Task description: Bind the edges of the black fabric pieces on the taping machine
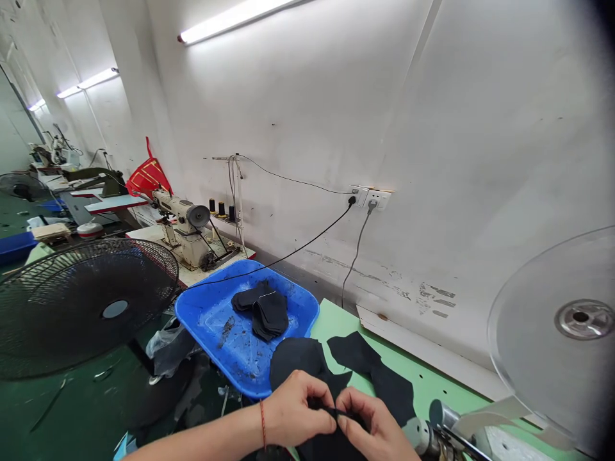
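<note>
My left hand [298,410], with a thin red cord at the wrist, pinches a piece of black fabric [331,445] between thumb and fingers. Close against it, my right hand [368,422] grips the same fabric, the fingertips of both hands nearly meeting. Part of the fabric hangs below the hands and runs out of view. Just beyond them, further black cut pieces [384,378] lie on the light green tabletop [331,314]. Another dark piece [298,362] overlaps the edge of the blue tray [202,314], which holds a stack of black cut pieces [269,310].
At right stand a machine part [446,422] and a large clear reel [528,320] of tape. A black fan [91,307] is at left. Behind the tray sits a sewing machine [185,224]. Power cords [355,256] run from wall sockets [369,197].
</note>
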Motion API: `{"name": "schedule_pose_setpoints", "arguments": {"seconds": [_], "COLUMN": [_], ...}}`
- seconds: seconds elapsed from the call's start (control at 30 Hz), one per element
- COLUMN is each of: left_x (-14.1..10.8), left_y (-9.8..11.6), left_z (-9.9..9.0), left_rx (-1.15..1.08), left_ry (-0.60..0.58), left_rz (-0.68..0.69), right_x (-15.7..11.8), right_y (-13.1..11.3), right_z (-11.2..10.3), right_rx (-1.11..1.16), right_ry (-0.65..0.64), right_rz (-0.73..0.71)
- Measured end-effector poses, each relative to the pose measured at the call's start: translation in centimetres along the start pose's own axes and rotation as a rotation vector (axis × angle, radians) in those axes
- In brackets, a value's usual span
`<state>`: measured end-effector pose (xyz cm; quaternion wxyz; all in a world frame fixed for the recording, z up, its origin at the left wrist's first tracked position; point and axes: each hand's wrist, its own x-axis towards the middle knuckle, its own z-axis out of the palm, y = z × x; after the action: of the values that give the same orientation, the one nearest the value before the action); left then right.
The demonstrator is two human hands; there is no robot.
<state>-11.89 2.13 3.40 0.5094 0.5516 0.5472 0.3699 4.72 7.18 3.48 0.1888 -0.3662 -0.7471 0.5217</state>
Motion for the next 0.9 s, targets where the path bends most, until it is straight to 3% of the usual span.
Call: {"name": "schedule_pose_setpoints", "arguments": {"seconds": [0.3, 0.57, 0.9], "left_x": [-0.1, -1.0, -0.6], "left_y": [-0.4, 0.3, 0.2], "left_z": [0.7, 0.9, 0.1], "left_rx": [-0.144, 0.172, -0.007], "left_ry": [0.025, 0.181, 0.031], "left_rz": [-0.065, -0.027, -0.032], "right_x": [-0.4, -0.7, -1.0], "right_y": [0.1, -0.4, 0.7], "right_z": [0.3, 0.7, 0.4], "right_rx": [-0.150, -0.104, -0.103], "right_ry": [0.017, 0.022, 0.008], "right_rz": [-0.009, 0.029, 0.035]}}
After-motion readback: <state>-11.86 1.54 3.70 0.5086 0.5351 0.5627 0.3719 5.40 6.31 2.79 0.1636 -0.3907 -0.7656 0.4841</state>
